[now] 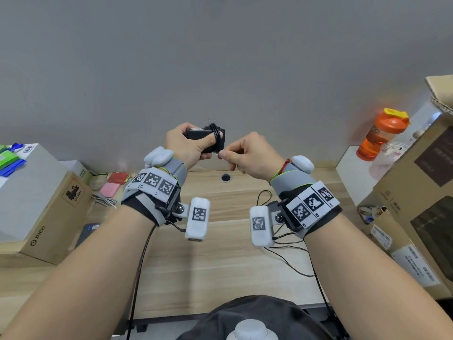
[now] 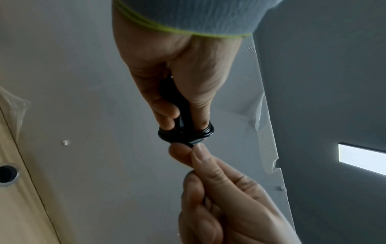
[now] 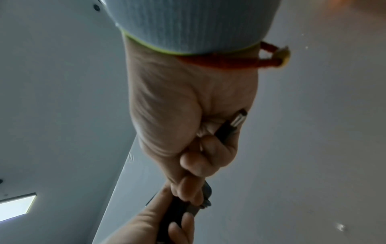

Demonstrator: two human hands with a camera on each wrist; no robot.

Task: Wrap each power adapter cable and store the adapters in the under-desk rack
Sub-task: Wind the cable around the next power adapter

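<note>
One adapter [image 1: 204,135] in hand, black, held up in the air above the desk [image 1: 220,241]; its cable [image 1: 215,137] is already coiled in several tight turns round the body, just past the left thumb. Prongs point up, away from the fingers. Judgement: wrapping of this unit is nearly finished; only the tail end looks left to tuck or secure. Storing has not begun. No rack shows in any view, so I cannot tell how many adapters are already put away. More thin black cable [image 1: 286,256] lies loose on the desk below the right wrist; whether it belongs to another adapter I cannot tell.

Left hand [image 1: 188,146]: fingers curled round the adapter body, thumb on the near face, fingertips on the far face, coil sitting right at the fingertips. Wrist raised, palm turned inward toward the other hand.

Right hand [image 1: 247,157]: thumb and forefinger pinch the cable end directly against the coil, touching it. Remaining fingers are folded into the palm. The right wrist view shows the barrel plug [image 3: 234,124] trapped under those folded fingers, metal tip poking out beside the heel of the palm. Wrist level with the left, knuckles up.

Both hands nearly meet at the coil. Likely next need: fix the free end so the turns do not spring loose.
</note>
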